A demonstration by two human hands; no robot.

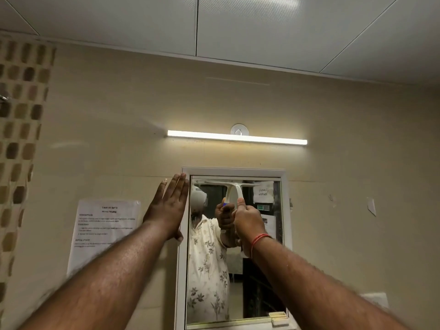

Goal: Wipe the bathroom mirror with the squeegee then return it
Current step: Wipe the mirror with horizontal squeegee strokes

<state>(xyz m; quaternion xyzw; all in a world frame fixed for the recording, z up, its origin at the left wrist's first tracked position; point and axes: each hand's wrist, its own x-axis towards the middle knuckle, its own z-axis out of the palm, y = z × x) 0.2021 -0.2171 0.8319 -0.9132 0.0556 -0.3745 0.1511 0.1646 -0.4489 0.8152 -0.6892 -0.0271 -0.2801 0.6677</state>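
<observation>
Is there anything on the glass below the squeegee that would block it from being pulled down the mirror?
Nothing visible does. The right hand holds the squeegee with its blade near the top of the mirror, and the glass below looks bare. The left hand lies flat on the wall at the mirror's left frame, off the glass.
</observation>
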